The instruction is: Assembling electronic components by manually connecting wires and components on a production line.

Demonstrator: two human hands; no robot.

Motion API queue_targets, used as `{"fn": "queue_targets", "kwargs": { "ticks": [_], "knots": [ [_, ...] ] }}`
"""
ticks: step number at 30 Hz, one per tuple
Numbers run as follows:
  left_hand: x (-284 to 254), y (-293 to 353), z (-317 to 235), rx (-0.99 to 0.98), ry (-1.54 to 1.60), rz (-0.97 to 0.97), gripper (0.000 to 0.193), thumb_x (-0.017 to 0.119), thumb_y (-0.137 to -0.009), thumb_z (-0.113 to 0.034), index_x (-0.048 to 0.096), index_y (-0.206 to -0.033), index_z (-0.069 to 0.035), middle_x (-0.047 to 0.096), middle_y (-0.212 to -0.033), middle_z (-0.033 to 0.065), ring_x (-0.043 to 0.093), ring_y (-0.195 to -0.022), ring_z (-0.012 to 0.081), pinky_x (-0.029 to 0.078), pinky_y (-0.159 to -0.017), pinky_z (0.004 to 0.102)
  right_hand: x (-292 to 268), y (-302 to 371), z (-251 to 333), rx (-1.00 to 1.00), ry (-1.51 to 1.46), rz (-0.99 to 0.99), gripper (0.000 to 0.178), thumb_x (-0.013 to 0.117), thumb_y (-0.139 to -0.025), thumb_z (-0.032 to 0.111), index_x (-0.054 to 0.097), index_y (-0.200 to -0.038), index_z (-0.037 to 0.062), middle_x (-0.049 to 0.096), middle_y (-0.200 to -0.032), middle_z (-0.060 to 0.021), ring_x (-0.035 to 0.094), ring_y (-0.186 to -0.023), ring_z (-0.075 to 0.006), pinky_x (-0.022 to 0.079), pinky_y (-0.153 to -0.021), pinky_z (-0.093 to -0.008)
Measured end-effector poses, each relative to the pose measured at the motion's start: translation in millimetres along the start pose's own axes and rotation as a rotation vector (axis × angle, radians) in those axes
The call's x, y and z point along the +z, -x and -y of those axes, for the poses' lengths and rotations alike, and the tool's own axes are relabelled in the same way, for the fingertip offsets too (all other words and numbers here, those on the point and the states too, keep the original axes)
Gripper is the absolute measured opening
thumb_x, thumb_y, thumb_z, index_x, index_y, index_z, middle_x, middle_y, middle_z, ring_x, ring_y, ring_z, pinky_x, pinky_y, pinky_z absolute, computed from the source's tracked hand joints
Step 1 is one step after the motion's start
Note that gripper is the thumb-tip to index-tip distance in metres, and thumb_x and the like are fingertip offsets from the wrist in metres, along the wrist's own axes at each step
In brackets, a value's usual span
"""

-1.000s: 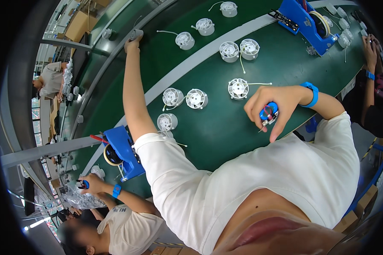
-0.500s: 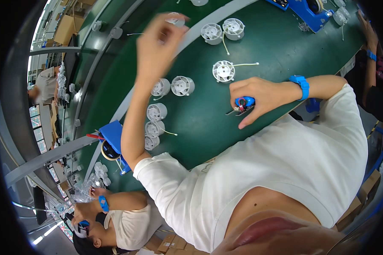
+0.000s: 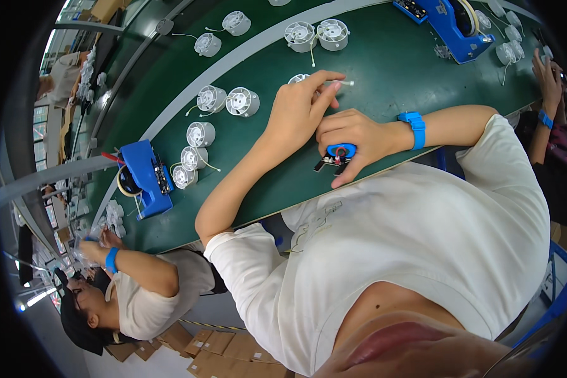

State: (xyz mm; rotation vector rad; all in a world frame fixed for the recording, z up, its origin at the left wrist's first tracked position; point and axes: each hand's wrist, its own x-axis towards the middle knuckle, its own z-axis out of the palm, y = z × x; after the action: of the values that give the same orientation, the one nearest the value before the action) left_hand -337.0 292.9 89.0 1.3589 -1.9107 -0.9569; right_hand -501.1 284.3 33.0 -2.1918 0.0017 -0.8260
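Observation:
A small white plastic fan (image 3: 298, 79) sits on the green bench, mostly hidden behind my left hand (image 3: 303, 106). The left thumb and fingers close around its thin white cable (image 3: 349, 82), whose end sticks out to the right. Just nearer to me, my right hand (image 3: 359, 137) is closed around a small blue-and-black tool (image 3: 341, 151), which looks like snips. Its two short dark prongs point down and left, out of the palm. The two hands are almost touching.
Several white fans stand at left, including one fan (image 3: 242, 101); two more (image 3: 332, 34) are beyond my hands. Past a grey rail lie a fan (image 3: 236, 23) and others. Blue tape dispensers (image 3: 146, 179) (image 3: 463, 31) flank the bench. A co-worker (image 3: 157, 283) sits left; another person's hand (image 3: 548, 79) is right.
My left hand has come back from beyond the rail, leaving a white fan there, and now is at the fan's cable. My right hand stays on the tool. The whole view has shifted somewhat.

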Motion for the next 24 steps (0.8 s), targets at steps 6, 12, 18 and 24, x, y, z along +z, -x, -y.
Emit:
{"fn": "queue_targets", "kwargs": {
  "ticks": [6, 12, 18, 24],
  "knots": [
    [-6, 7, 9, -0.132, 0.234, -0.091, 0.018, 0.065, -0.089, -0.016, 0.070, -0.102, -0.003, 0.069, -0.075, 0.0058, 0.061, -0.064, 0.0081, 0.046, -0.058, 0.0230, 1, 0, 3, -0.002, 0.009, 0.019, 0.042, 0.085, -0.063, 0.036, 0.061, -0.079, 0.0062, 0.056, -0.084, -0.0065, 0.056, -0.074, -0.0236, 0.045, -0.061, -0.0332],
    [-11, 26, 22, -0.064, 0.505, -0.203, 0.019, 0.070, -0.087, -0.014, 0.068, -0.100, 0.001, 0.069, -0.093, 0.0046, 0.061, -0.080, 0.0054, 0.046, -0.066, 0.0188, -4, -6, 11, 0.016, 0.003, -0.281, 0.032, 0.086, -0.064, 0.020, 0.061, -0.079, 0.0057, 0.057, -0.084, -0.0055, 0.057, -0.074, -0.0209, 0.046, -0.063, -0.0298],
    [-18, 42, 22, -0.164, 0.632, -0.177, 0.023, 0.070, -0.088, -0.013, 0.062, -0.106, -0.002, 0.067, -0.098, 0.0042, 0.060, -0.083, 0.0062, 0.044, -0.068, 0.0197, -17, -21, 11, 0.170, 0.197, -0.512, 0.019, 0.078, -0.072, 0.005, 0.063, -0.084, 0.0024, 0.058, -0.086, -0.0072, 0.058, -0.077, -0.0195, 0.047, -0.066, -0.0287],
    [-16, 35, 35, -0.112, 0.805, -0.114, 0.022, 0.069, -0.088, -0.012, 0.058, -0.106, -0.004, 0.066, -0.097, 0.0029, 0.060, -0.083, 0.0065, 0.042, -0.066, 0.0200, -5, -24, 8, 0.139, 0.378, -0.631, 0.020, 0.076, -0.073, 0.000, 0.064, -0.089, 0.0009, 0.058, -0.086, -0.0085, 0.059, -0.077, -0.0201, 0.047, -0.067, -0.0299]
  ]
}}
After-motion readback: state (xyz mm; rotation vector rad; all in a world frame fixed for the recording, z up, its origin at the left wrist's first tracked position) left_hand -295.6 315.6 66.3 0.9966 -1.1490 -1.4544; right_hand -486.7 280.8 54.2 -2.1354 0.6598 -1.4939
